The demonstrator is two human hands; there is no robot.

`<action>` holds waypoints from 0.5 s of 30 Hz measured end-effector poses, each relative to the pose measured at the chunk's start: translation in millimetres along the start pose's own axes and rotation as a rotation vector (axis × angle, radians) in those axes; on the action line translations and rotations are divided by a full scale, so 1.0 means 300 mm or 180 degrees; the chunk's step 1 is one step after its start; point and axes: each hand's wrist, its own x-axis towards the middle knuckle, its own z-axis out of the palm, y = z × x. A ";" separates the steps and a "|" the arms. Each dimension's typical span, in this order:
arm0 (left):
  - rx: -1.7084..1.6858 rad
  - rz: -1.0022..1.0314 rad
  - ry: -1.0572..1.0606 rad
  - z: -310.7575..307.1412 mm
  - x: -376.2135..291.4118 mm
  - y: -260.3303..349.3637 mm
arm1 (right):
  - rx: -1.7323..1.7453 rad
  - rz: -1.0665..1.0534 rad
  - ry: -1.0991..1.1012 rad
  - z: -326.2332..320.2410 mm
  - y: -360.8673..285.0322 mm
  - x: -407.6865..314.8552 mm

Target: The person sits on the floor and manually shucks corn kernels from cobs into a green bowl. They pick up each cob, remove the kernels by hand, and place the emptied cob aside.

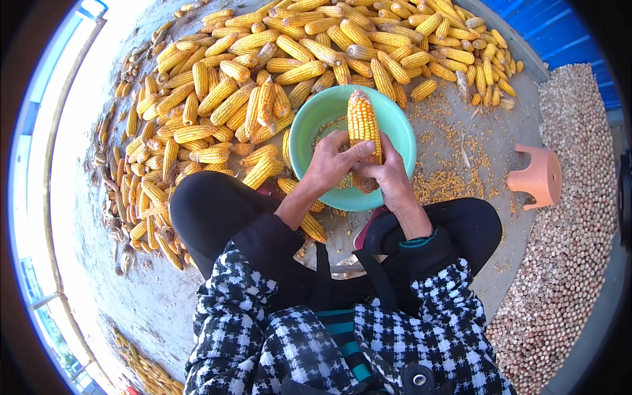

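Upright over a green plastic basin (406, 143) is an ear of yellow corn (363, 118), its pale tip pointing away from me. My left hand (331, 160) grips it from the left, the thumb laid across its front. From the right, my right hand (392, 173) closes round its lower part, where some of the surface looks reddish and bare of kernels. Loose kernels show in the basin, partly hidden by my hands. The basin stands on the floor between my bent knees.
A large heap of corn ears (227, 103) spreads ahead and to the left. Kernels (454, 182) lie scattered on the concrete at right, near an orange plastic stool (543, 177). Beyond it is a long pile of corn cobs (558, 276). More ears (148, 365) lie at lower left.
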 end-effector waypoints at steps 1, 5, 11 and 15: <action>0.0077 -0.0081 0.0018 -0.005 -0.002 0.003 | 0.0208 -0.0030 -0.0053 -0.004 0.000 0.002; -0.0046 -0.0256 -0.0045 -0.014 -0.008 0.026 | 0.0629 0.0116 -0.0034 -0.008 0.002 0.009; 0.0049 -0.0291 -0.0013 -0.011 -0.011 0.032 | -0.0289 -0.0126 0.0148 0.009 -0.007 -0.005; 0.0009 -0.0227 0.0007 -0.014 -0.008 0.018 | 0.0136 0.0002 0.0022 0.009 -0.003 -0.001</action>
